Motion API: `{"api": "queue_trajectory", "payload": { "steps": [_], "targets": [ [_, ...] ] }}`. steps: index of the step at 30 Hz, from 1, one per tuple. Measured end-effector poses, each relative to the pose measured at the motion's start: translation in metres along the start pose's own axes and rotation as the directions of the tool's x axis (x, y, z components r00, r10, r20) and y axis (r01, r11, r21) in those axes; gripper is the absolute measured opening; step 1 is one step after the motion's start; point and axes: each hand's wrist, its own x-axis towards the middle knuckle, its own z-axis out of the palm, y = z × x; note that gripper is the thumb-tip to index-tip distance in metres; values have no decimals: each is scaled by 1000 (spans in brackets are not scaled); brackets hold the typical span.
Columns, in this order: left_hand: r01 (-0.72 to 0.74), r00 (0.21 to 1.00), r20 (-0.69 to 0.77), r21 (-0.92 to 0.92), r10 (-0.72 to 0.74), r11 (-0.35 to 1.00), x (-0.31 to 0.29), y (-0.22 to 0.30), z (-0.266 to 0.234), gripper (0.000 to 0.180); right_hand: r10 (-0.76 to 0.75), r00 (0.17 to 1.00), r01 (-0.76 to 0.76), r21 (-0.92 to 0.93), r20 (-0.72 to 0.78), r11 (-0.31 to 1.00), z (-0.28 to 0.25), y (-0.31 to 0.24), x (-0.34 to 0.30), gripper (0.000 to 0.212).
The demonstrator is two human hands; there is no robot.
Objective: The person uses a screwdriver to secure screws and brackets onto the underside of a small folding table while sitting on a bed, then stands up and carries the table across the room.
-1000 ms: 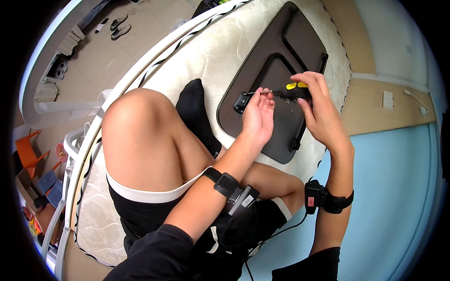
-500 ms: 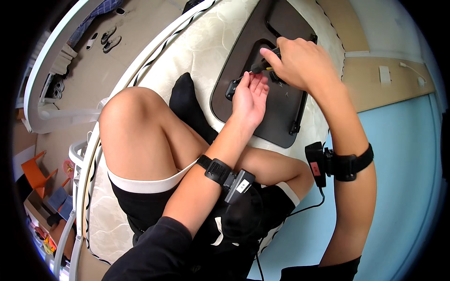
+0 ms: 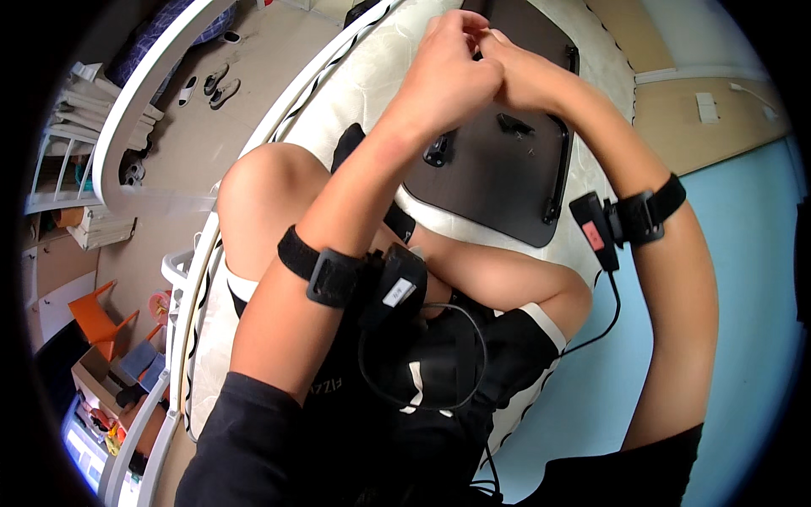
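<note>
Brightly lit, fisheye-bent edges, black corners; far lower L prob. soft.

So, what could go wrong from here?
The left hand or right hand might knock the tiny loose metal pieces off the upturned folding table onto the mattress. The black cable trailing from the black box on the right forearm could snag.

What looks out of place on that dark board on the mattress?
Some tiny light bits lie loose on the dark board, near a small black piece. They look odd because they appear unattached to anything, though they're too small to identify. I see no clear damage or spill.
</note>
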Motion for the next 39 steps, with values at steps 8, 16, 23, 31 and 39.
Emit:
{"api": "queue_trajectory", "payload": {
  "steps": [8,16,23,31,39],
  "targets": [
    [98,970,196,236,-146,967,-23,-56,-2,55,19,971,-14,-22,237,1000,-27,-16,-1,40],
    [-48,927,363,379,-100,924,-5,-51,-4,42,-344,938,333,-167,-42,928,-28,-11,-41,27],
    [-76,901,424,362,-91,929,-11,-35,0,41,-3,986,-51,-317,-167,947,-17,-17,-50,32],
    [-9,927,361,294,-102,956,-11,-38,5,43,149,982,-182,-356,-119,917,-22,-25,-39,45],
    [37,917,364,331,-164,943,-11,-49,9,31,99,984,-138,-276,-149,951,-17,-20,-31,30]
  ]
}}
